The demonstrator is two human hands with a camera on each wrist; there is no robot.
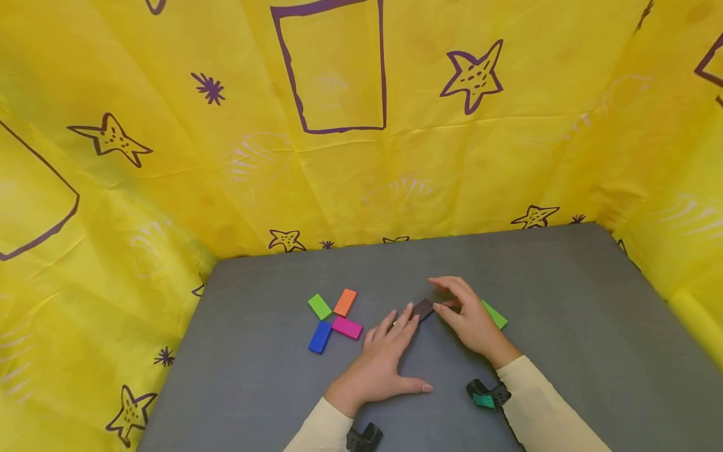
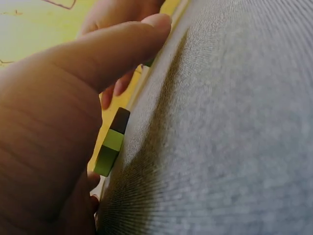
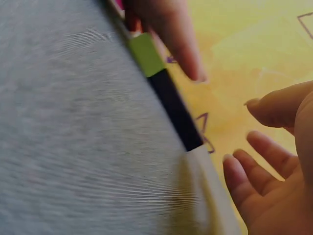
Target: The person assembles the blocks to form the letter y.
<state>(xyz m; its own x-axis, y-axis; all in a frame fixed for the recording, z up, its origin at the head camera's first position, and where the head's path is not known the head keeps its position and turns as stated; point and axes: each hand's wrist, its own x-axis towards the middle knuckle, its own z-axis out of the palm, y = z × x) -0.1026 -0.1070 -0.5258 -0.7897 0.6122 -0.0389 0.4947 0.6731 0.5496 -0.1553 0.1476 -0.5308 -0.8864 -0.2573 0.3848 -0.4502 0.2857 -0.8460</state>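
Observation:
A black block (image 1: 423, 309) lies on the grey table, end to end with a yellow-green block (image 2: 108, 152) that my left hand mostly covers in the head view. My left hand (image 1: 384, 367) reaches over that yellow-green block with its fingers extended and its thumb spread out to the side. Beside the far end of the black block is my right hand (image 1: 467, 319), fingers loosely bent and parted. In the right wrist view a gap shows between its fingertips (image 3: 229, 160) and the black block, and nothing is between thumb and fingers.
To the left, a green block (image 1: 320, 306), an orange block (image 1: 345, 302), a magenta block (image 1: 347, 328) and a blue block (image 1: 320, 337) form a pinwheel. Another green block (image 1: 494, 314) lies behind my right wrist. A yellow patterned cloth (image 1: 350, 182) hangs around the table (image 1: 254, 389).

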